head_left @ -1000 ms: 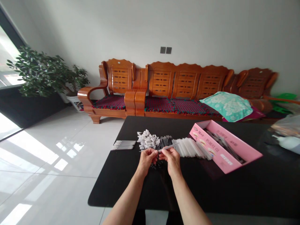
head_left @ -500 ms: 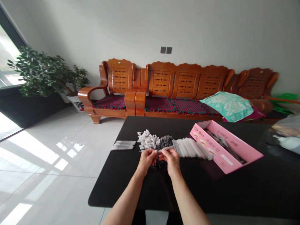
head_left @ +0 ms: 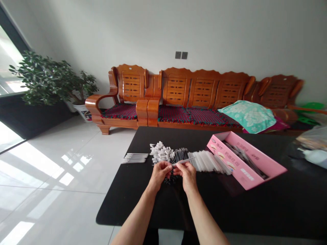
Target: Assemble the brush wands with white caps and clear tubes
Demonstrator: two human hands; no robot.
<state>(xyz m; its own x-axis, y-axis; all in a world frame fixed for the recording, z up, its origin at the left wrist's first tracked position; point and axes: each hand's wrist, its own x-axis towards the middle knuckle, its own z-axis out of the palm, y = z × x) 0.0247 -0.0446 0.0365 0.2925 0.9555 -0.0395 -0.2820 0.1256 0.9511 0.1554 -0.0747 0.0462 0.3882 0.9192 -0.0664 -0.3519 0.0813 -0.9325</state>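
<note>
Between my two hands is a slim whitish pen-like tube (head_left: 187, 160), tilted up to the right. My left hand (head_left: 159, 173) pinches its left end with thumb and forefinger. Further along, my right hand (head_left: 188, 173) is closed on it too, and the tube's far end sticks out past the fingers. Just beyond lie a pile of short white caps (head_left: 161, 152), a bundle of thin black sticks (head_left: 181, 154) and a row of translucent tubes (head_left: 207, 160). Small black pieces (head_left: 170, 180) show partly beneath my hands. Several finished-looking white pens (head_left: 135, 158) lie side by side at the left.
A pink box (head_left: 246, 160) holding dark slender sticks stands right of the tubes on the black table (head_left: 230, 211). Plastic bags and a white item (head_left: 315, 157) are at the far right. Behind the table runs a wooden sofa (head_left: 176, 86) with a turquoise cloth (head_left: 249, 115).
</note>
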